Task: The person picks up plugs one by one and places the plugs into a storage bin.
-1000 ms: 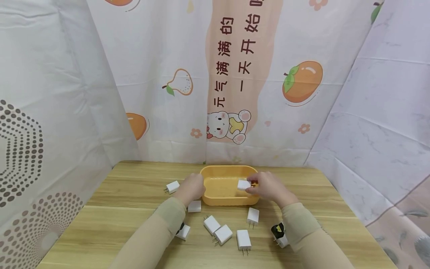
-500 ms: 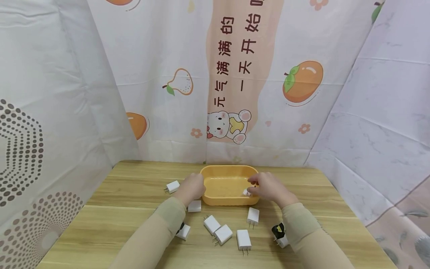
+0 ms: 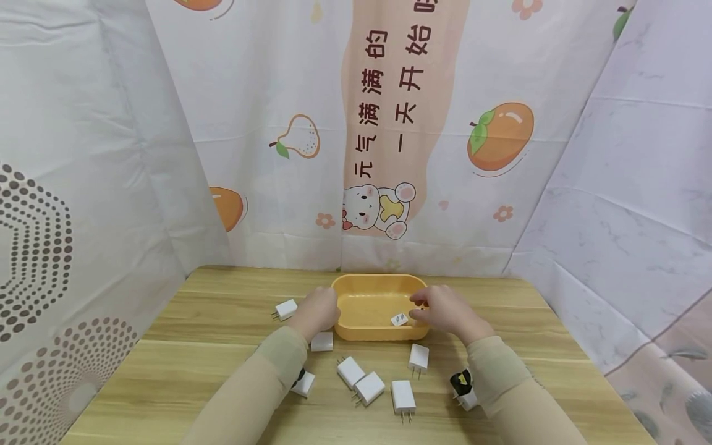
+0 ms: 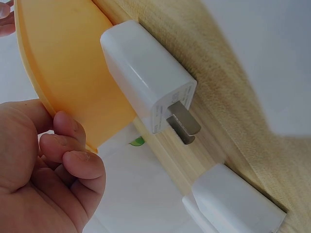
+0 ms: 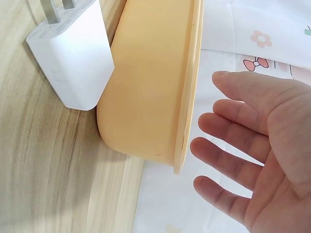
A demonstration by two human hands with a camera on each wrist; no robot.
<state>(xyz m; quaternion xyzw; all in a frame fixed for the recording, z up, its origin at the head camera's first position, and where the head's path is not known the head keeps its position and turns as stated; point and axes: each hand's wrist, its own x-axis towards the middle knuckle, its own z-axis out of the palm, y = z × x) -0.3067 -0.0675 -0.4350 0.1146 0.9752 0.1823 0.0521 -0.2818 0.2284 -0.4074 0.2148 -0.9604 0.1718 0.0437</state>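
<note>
An orange-yellow plastic tub (image 3: 367, 334) stands at the table's far edge. One white plug-in charger (image 3: 399, 319) lies inside it near the front right, prongs showing. My left hand (image 3: 317, 312) pinches the tub's left rim between thumb and curled fingers, as the left wrist view shows. At the tub's right end, my right hand (image 3: 445, 310) hovers over the rim with its fingers spread and nothing in them. In the right wrist view, another white charger (image 5: 75, 60) sits beside the tub wall. The left wrist view has a charger (image 4: 148, 73) close to the tub, prongs toward the camera.
Several white chargers lie loose on the wooden table (image 3: 183, 371), among them one at left (image 3: 286, 309), a touching pair in front (image 3: 369, 388) and one at front right (image 3: 403, 396). A printed curtain (image 3: 300, 204) hangs behind the table.
My right hand has let go of a white charger, which dropped into the tub and turned, settling slightly left. The left hand has stayed at the rim.
</note>
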